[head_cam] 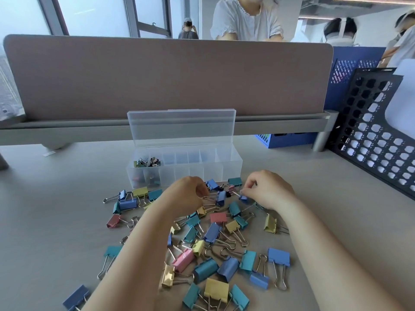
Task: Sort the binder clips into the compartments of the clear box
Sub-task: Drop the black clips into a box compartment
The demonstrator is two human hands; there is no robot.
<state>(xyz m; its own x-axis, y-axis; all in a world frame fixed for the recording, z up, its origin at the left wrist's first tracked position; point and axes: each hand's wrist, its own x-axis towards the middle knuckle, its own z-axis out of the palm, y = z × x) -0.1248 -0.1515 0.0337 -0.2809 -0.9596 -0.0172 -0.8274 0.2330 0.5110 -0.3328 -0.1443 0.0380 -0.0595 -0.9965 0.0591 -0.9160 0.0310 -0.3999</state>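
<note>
Just in front of the clear box point(231, 162), whose lid stands open for sorting, the right hand point(268, 189) pinches a small blue binder clip point(243, 197), while the left hand point(187, 194) closes on wire handles of the binder clips point(215, 250) spread there.

Beyond the hands, across the pale grey bench point(336, 198), a mauve divider panel point(168, 77) on a grey rail point(67, 131). Right of the right hand, a black perforated file rack point(377, 135), upright, with a blue perforated panel point(354, 63) behind it. Farther back, above the divider, windows point(94, 16) and 4 people, blurred.
</note>
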